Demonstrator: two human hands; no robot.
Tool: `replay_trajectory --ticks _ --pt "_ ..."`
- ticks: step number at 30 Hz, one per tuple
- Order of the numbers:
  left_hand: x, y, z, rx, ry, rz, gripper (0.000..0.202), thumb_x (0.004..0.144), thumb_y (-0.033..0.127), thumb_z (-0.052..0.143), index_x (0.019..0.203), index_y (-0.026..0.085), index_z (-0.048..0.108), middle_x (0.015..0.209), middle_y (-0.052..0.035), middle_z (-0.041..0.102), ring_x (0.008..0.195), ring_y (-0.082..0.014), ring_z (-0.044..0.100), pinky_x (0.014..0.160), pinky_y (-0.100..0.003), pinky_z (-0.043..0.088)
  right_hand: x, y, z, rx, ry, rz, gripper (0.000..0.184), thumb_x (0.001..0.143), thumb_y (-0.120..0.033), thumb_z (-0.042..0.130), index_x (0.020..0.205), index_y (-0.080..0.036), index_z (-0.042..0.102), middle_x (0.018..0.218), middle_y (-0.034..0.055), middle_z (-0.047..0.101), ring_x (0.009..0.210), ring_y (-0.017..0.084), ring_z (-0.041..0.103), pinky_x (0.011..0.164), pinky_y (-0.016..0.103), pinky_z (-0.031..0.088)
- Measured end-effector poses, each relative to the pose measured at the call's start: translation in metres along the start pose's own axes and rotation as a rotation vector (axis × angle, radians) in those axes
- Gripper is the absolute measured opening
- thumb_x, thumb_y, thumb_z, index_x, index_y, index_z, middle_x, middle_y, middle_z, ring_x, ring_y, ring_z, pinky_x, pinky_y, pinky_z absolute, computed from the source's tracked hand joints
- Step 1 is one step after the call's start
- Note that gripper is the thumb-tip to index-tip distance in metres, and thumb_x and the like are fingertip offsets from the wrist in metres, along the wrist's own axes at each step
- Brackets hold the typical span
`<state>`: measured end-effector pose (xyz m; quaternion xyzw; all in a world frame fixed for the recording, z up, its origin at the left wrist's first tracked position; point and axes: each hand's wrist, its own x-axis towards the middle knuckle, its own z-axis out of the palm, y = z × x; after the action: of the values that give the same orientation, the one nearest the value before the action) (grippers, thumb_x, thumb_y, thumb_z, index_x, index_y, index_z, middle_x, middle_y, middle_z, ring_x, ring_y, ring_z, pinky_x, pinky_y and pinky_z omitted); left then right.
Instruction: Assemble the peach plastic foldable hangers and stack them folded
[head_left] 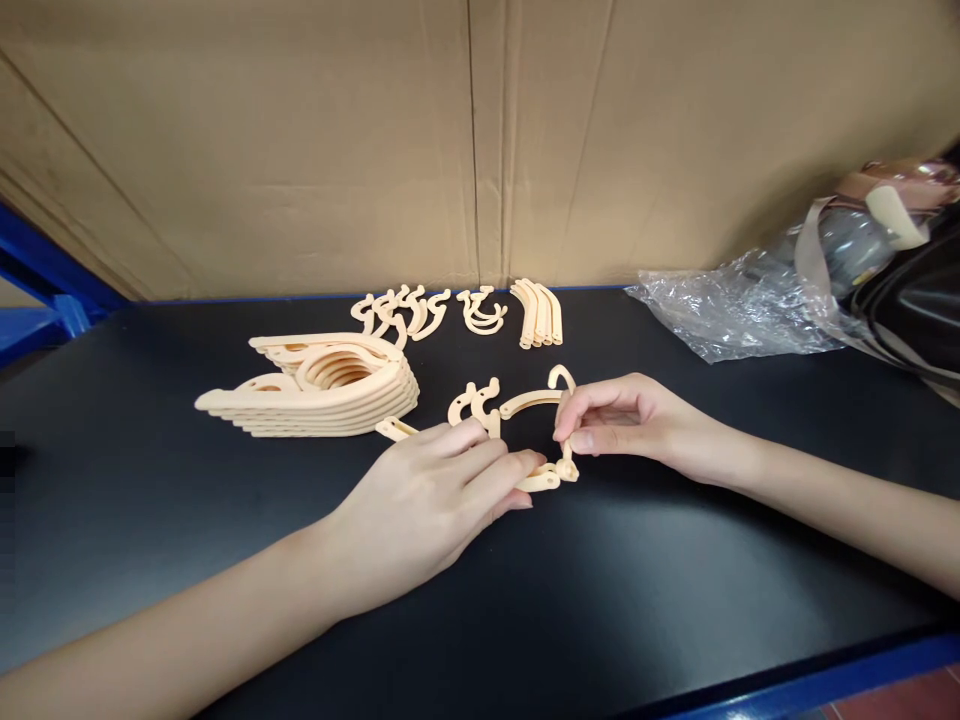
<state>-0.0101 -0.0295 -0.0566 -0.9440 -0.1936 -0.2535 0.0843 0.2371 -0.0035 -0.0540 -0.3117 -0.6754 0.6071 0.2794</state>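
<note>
My left hand (435, 480) is closed on a cream plastic hanger arm (541, 483), whose right end sticks out past the fingertips. Between the thumb and fingers of my right hand (637, 415) is a cream hanger hook (561, 377); its curl rises above the hand and its lower end touches or nearly touches the arm. Whether the two are joined I cannot tell. Another curved arm (529, 402) lies just behind, partly covered by the right hand. Small curved pieces (480, 402) sit beyond my left knuckles, and a strip end (395, 429) shows beside them.
Stacked cream hanger pieces (322, 400) stand at left on the black table (637, 600). Farther back lie loose hooks (401, 310), curved pieces (484, 315) and a row of arms (536, 315). Cardboard (300, 150) stands behind; a clear plastic bag (735, 305) is at right.
</note>
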Motion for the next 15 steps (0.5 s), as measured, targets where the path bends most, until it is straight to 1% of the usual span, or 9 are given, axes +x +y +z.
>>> replay_trajectory --ticks 7,15 --pt "-0.0019 -0.0013 -0.0007 0.006 -0.058 -0.003 0.018 0.1 0.018 0.048 0.106 0.011 0.063 0.078 -0.0027 0.065 0.076 -0.018 0.056 0.068 -0.03 0.037 -0.002 -0.001 0.0016 -0.055 0.012 0.012 0.006 0.087 -0.024 0.071 0.092 -0.024 0.075 0.086 -0.006 0.071 0.081 0.006 0.065 0.075 0.016 0.048" --pt "-0.0023 -0.0007 0.0006 0.106 -0.064 0.033 0.017 0.1 0.018 0.047 0.104 0.011 0.062 0.076 -0.0017 0.063 0.075 -0.0182 0.055 0.067 -0.031 0.036 -0.0056 -0.0018 0.0021 -0.156 0.058 0.016 0.01 0.086 -0.026 0.07 0.094 -0.022 0.075 0.086 -0.0016 0.071 0.08 0.013 0.066 0.075 0.024 0.05"
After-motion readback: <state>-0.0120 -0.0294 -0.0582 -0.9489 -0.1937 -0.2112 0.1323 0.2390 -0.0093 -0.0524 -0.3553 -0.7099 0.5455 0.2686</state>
